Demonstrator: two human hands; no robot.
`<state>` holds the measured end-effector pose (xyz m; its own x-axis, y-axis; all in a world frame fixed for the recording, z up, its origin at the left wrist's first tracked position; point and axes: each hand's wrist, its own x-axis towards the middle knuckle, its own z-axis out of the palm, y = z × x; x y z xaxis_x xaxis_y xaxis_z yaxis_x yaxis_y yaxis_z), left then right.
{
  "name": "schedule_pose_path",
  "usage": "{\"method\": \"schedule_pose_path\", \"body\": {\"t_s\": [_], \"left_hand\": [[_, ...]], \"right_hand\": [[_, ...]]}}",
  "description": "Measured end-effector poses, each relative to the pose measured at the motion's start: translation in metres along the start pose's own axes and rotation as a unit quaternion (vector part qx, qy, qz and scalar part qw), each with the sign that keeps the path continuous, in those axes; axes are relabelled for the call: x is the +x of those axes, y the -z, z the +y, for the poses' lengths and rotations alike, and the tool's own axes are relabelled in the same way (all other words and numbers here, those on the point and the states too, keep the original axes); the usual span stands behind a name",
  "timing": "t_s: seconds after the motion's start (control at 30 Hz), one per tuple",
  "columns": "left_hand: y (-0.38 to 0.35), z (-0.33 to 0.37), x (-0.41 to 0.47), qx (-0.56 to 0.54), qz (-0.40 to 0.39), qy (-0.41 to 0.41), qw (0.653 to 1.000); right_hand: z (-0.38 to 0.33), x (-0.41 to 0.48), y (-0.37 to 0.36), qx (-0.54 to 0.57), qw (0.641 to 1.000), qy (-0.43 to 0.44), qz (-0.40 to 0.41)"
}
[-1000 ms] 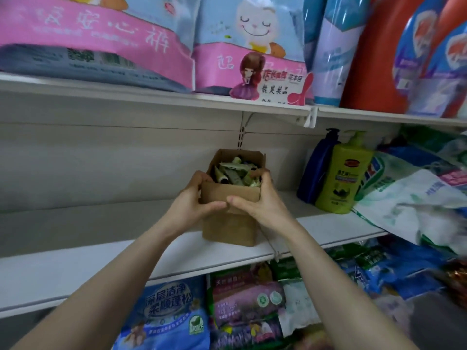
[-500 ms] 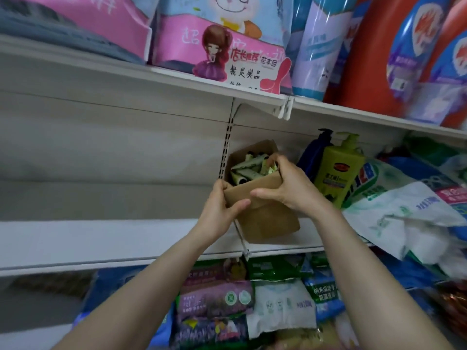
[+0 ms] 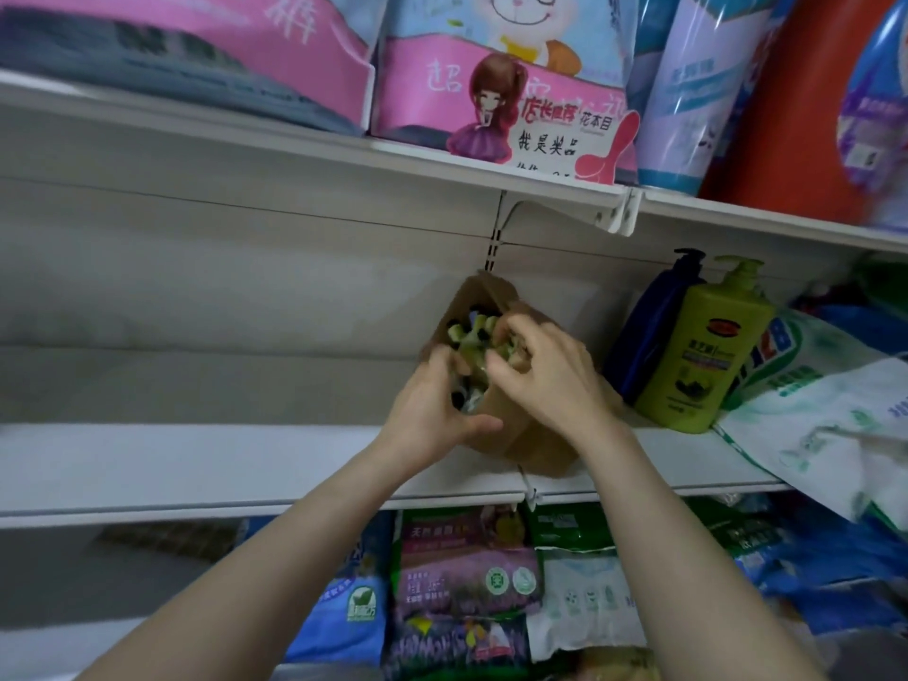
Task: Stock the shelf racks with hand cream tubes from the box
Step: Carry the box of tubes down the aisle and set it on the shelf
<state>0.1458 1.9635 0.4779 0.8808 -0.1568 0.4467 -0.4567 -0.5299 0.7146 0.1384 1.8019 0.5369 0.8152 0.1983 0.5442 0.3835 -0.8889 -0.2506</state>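
At frame centre the brown cardboard box (image 3: 513, 437), upright a second ago, now leans left on the white shelf (image 3: 196, 459). The left hand (image 3: 432, 410) cups its mouth with curled fingers, and the right hand (image 3: 550, 380) pinches green hand cream tubes (image 3: 469, 336), so unloading looks to be starting

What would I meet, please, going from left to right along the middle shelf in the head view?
Cardboard box, tilted, with both hands on it → dark blue pump bottle → green pump bottle → white and green bag.
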Motion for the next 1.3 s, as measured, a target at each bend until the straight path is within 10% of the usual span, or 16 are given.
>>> {"method": "schedule_pose_path", "body": {"t_s": [0.53, 1.3], "left_hand": [[0.001, -0.058, -0.011, 0.222, -0.074, 0.036, 0.972], [0.046, -0.087, -0.043, 0.305, -0.062, -0.065, 0.948]], "right_hand": [[-0.032, -0.008, -0.051, -0.235, 0.952, 0.14, 0.139], [-0.1, -0.047, -0.051, -0.365, 0.93, 0.035, 0.042]]}}
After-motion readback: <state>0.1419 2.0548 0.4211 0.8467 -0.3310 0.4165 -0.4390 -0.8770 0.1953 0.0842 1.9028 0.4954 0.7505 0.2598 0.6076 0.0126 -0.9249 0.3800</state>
